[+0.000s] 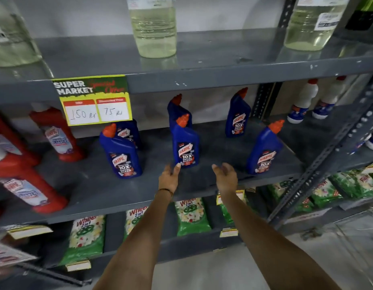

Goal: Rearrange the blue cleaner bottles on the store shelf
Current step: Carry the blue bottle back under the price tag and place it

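Observation:
Several blue cleaner bottles with orange caps stand upright on the grey middle shelf [97, 191]. One front bottle is at the left [121, 153], one in the middle [186, 146], one at the right [264, 150]. Behind them stand further bottles at the left [131, 132], middle [178, 110] and right [237, 116]. My left hand [169, 177] is open just below the middle front bottle, fingertips near its base. My right hand [225, 176] is open a little to the right, holding nothing.
Red cleaner bottles [57, 137] fill the shelf's left side. White bottles [302, 103] stand at the far right behind a slanted metal upright [319, 164]. A price tag [95, 101] hangs from the upper shelf edge. Green detergent packs [191, 216] lie on the shelf below.

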Demonstrator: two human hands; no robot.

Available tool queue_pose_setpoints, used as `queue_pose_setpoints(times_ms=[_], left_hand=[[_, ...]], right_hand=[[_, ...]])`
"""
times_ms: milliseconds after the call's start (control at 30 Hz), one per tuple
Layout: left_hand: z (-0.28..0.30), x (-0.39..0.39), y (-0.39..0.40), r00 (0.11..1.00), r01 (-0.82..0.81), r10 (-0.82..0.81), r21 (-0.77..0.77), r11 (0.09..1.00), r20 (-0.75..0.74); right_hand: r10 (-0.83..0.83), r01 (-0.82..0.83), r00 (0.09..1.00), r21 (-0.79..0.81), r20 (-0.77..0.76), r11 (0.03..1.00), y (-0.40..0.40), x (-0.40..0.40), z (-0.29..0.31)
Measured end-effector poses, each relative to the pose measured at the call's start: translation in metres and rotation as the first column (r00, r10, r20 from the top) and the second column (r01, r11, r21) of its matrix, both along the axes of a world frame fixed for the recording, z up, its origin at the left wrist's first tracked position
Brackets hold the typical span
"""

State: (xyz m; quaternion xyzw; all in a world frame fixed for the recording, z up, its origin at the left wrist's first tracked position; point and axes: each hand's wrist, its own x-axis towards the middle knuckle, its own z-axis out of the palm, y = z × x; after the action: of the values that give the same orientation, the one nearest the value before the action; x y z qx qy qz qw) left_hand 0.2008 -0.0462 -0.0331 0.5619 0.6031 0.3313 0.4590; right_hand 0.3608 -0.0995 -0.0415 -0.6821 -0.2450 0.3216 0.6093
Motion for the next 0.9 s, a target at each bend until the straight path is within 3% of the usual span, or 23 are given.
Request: queue_pose_setpoints(times_ms=[300,500,900], left_hand=[[0.000,0.000,0.037,0.998,-0.013,0.014,-0.020,1.000,0.069],[-0.003,0.011,0.045,0.993,0.058,-0.066,0.083,0.995,0.099],[0.002,0.007,0.010,0.990,0.084,-0.094,0.094,0.992,0.106]], right_hand=[[0.292,-0.290,0.956,-0.055,0.022,0.955,0.066,-0.005,0.002],[0.502,-0.506,0.861,0.036,0.076,0.862,0.081,0.002,-0.006],[0.529,-0.533,0.840,0.007,0.121,0.846,0.048,0.003,-0.010]])
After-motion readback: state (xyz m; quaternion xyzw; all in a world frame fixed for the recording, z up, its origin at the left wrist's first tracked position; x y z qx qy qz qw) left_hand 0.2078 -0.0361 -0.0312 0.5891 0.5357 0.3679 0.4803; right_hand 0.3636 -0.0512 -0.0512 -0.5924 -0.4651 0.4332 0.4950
